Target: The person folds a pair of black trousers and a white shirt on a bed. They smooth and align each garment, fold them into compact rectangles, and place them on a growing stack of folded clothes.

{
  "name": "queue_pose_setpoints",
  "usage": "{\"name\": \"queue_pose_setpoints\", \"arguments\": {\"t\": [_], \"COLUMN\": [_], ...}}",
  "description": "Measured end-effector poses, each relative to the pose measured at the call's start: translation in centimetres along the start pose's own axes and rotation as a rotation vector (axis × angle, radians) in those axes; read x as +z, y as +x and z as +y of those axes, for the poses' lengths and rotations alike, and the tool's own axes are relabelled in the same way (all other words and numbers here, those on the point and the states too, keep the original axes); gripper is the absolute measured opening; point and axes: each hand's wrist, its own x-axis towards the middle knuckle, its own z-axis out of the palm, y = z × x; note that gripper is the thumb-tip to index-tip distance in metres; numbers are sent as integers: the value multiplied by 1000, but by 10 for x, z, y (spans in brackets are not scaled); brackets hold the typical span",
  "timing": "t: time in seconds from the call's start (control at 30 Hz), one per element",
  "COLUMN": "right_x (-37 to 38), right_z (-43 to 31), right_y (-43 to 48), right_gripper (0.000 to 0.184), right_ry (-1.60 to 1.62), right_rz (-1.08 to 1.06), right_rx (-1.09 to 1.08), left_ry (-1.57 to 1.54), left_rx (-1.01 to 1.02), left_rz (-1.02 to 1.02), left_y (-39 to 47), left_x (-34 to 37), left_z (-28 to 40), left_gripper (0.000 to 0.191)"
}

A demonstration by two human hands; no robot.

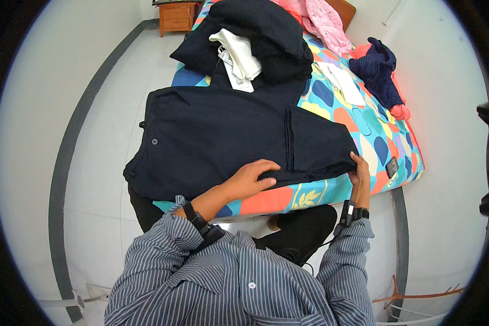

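Black trousers (pixel 220 138) lie flat across the near end of a bed, waist to the left, with a button near the waistband. Their leg end is folded back at the right. My right hand (pixel 360 169) grips the folded edge at the far right, thumb on top and fingers hidden beneath. My left hand (pixel 254 178) is over the near edge of the trousers, fingers apart, holding nothing; whether it touches the cloth is unclear.
Behind the trousers are a heap of black clothing (pixel 265 40) and a white cloth with a tag (pixel 242 57). Another white cloth (pixel 342 83), a navy knitted garment (pixel 373 67), a pink garment (pixel 326 24) and a phone-like dark object (pixel 391 167) lie on the patterned bedding (pixel 309 197).
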Motion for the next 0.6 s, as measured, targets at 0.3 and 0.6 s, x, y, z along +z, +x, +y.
{"name": "queue_pose_setpoints", "arguments": {"t": [0.3,0.6], "right_x": [187,219], "right_z": [27,77], "right_y": [-83,-151], "right_gripper": [34,19], "right_ry": [-932,-939], "right_rz": [-142,-283], "right_rx": [-912,-967], "left_ry": [-812,-842], "left_rx": [-368,-677], "left_rz": [189,400], "left_y": [48,94], "left_x": [-9,-11], "left_z": [1,-16], "left_gripper": [61,84]}}
